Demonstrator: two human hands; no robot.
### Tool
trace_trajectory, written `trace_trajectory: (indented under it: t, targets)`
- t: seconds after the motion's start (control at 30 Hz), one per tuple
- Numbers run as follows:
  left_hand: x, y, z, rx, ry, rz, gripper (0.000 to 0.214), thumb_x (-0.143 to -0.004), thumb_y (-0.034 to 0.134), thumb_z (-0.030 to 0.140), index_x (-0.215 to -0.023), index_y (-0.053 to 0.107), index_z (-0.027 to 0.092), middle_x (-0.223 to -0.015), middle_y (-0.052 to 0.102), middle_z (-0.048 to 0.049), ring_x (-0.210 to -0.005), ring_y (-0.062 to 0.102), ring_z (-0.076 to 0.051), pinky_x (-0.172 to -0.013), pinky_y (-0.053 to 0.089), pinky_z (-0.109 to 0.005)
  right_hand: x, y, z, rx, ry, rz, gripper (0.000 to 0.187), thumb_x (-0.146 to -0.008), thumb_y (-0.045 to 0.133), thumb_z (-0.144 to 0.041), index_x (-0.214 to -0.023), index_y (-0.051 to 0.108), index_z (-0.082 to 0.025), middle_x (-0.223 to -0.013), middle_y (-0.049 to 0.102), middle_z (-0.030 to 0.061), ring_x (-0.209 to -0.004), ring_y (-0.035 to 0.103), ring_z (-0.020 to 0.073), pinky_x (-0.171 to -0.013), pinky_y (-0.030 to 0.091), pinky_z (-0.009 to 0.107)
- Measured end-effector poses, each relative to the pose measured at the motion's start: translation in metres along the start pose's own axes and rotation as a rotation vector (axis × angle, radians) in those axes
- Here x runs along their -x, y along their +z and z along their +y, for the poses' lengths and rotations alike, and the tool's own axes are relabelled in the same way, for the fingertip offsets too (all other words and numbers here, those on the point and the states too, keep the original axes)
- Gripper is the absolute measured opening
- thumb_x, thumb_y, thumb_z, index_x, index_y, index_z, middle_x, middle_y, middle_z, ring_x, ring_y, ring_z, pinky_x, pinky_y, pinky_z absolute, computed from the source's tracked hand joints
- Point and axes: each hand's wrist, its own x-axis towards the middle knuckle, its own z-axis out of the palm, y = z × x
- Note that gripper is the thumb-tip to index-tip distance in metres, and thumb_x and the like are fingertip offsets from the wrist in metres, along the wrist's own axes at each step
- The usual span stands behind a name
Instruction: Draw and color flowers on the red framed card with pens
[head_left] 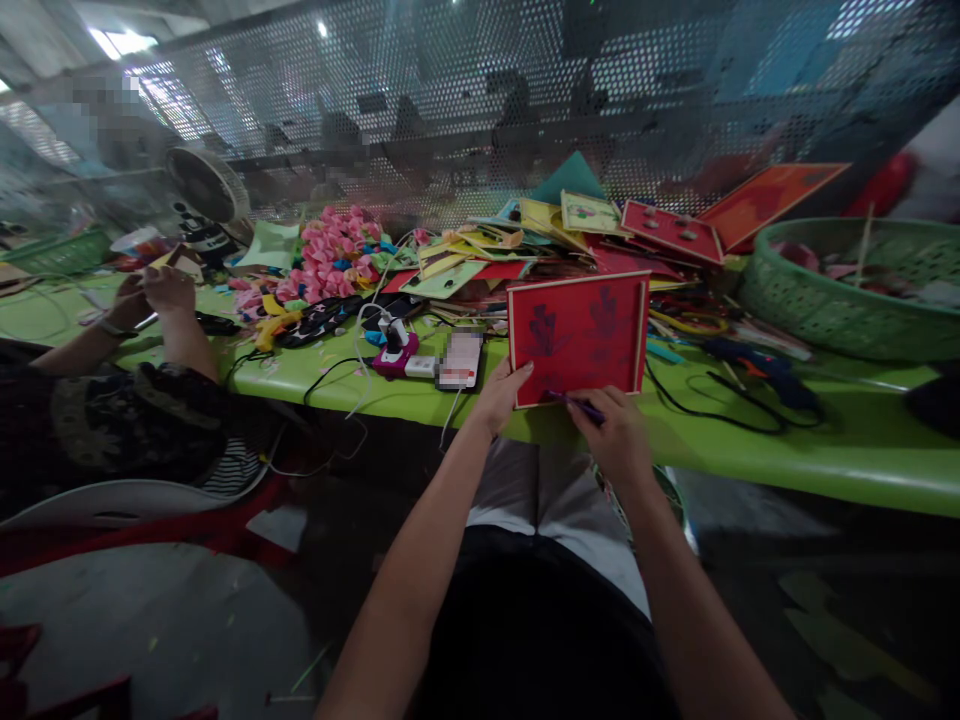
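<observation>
A red board [577, 335] with a pale raised border stands tilted at the front edge of the green table. Dark, plant-like shapes are drawn on its face. My left hand [504, 398] grips its lower left corner, with the thumb on the front. In my right hand [613, 432] is a purple pen [588, 410], pinched between the fingers, its tip at the lower part of the board. Just left of the board a phone [460, 358] rests on the table, a cable running down from it.
A purple and white power strip [403, 362] with cables lies left of the phone. Behind are piled colourful cards [480, 262] and pink balloon-like pieces [337, 245]. At right are a glue gun [761, 370] and a green basket [847, 290]. A co-worker's hands [161, 295] work at left.
</observation>
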Motion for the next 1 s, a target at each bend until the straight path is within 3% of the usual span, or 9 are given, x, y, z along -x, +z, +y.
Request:
trace_trajectory:
  t: [0.13, 0.33, 1.0]
  targets:
    - [-0.0008, 0.0003, -0.0007, -0.006, 0.002, 0.014, 0.042, -0.096, 0.065, 0.044, -0.131, 0.064, 0.019, -0.135, 0.066, -0.0098, -0.118, 0.066, -0.021, -0.102, 0.058, -0.046, -0.0009, 0.0017, 0.0011, -0.004, 0.007, 0.019, 0.025, -0.103, 0.058, -0.038, -0.11, 0.077, -0.022, -0.099, 0.075, 0.0101, -0.091, 0.068, 0.0278, -0.083, 0.053, 0.041]
    - [-0.0008, -0.0003, -0.0009, -0.03, 0.005, -0.002, 0.045, -0.096, 0.065, 0.044, -0.133, 0.062, 0.019, -0.135, 0.065, -0.0101, -0.117, 0.066, -0.021, -0.1, 0.059, -0.046, 0.0027, 0.0004, 0.0025, 0.018, 0.005, -0.018, 0.02, -0.101, 0.062, -0.036, -0.101, 0.077, -0.023, -0.094, 0.073, 0.0084, -0.088, 0.067, 0.027, -0.082, 0.052, 0.04]
    - [-0.0006, -0.0003, -0.0001, -0.04, 0.015, -0.007, 0.042, -0.096, 0.066, 0.044, -0.129, 0.065, 0.018, -0.134, 0.067, -0.0097, -0.119, 0.066, -0.021, -0.104, 0.057, -0.048, 0.0011, 0.0011, -0.0017, 0.057, -0.009, -0.036, 0.023, -0.101, 0.059, -0.038, -0.105, 0.078, -0.024, -0.094, 0.073, 0.009, -0.087, 0.067, 0.0272, -0.081, 0.053, 0.041]
